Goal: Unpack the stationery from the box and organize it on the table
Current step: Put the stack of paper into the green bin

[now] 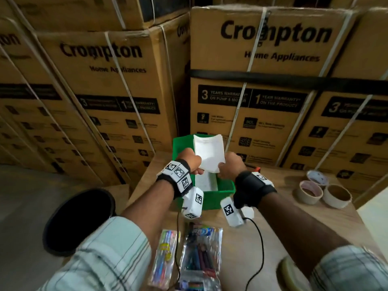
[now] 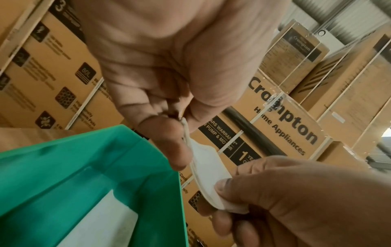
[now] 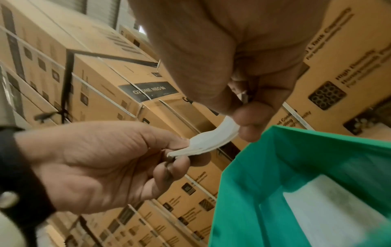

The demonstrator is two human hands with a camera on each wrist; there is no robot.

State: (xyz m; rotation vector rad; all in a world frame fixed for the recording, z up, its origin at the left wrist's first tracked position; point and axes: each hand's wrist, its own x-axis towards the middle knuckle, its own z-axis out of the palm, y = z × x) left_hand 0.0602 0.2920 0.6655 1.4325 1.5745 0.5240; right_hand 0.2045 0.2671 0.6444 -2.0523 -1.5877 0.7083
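Observation:
Above the green plastic box (image 1: 210, 196) I hold a thin stack of white paper sheets (image 1: 209, 152) with both hands. My left hand (image 1: 196, 166) pinches its lower left corner and my right hand (image 1: 222, 166) pinches its lower right corner. In the left wrist view the left hand (image 2: 186, 128) grips the bent white stack (image 2: 207, 175) between thumb and fingers. The right wrist view has the right hand (image 3: 232, 115) pinching the same stack (image 3: 211, 140). More white paper (image 1: 204, 181) lies inside the box. Two clear packs of pens (image 1: 164, 255) (image 1: 201, 255) lie on the table near me.
Three tape rolls (image 1: 310, 192) sit on the wooden table (image 1: 283, 223) to the right of the box. A black round stool (image 1: 81, 219) stands at the left beside the table. Tall stacked cardboard cartons (image 1: 273, 91) wall off the space behind the table.

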